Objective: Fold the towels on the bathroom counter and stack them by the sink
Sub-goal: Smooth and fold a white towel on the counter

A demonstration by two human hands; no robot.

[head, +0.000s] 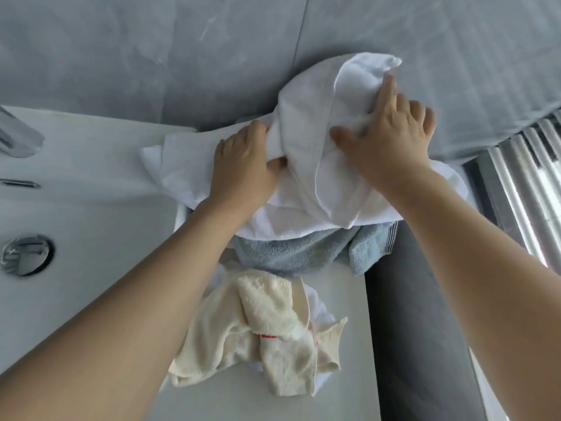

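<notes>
On the white desk [334, 375] beside the sink [76, 226]: three towels.
Left hand [243, 165] grips crumpled white terry towel [306, 126]; right hand [391, 138] presses it flat-fingered. Beneath: one blue towel [288, 253]; nearer, one cream towel [267, 335].

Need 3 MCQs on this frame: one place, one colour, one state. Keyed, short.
1. Where does the cream towel lie?
A. in the sink
B. on the counter, nearer the camera than the other towels
C. on the floor

2. What colour is the towel under the white towel?
A. light blue
B. red
C. black

3. What is the left hand doing?
A. hanging idle
B. touching the faucet
C. gripping the white towel

B: it sits crumpled on the counter's near end.
A: light blue terry shows below the white edge.
C: its fingers curl into a white fold.
</notes>
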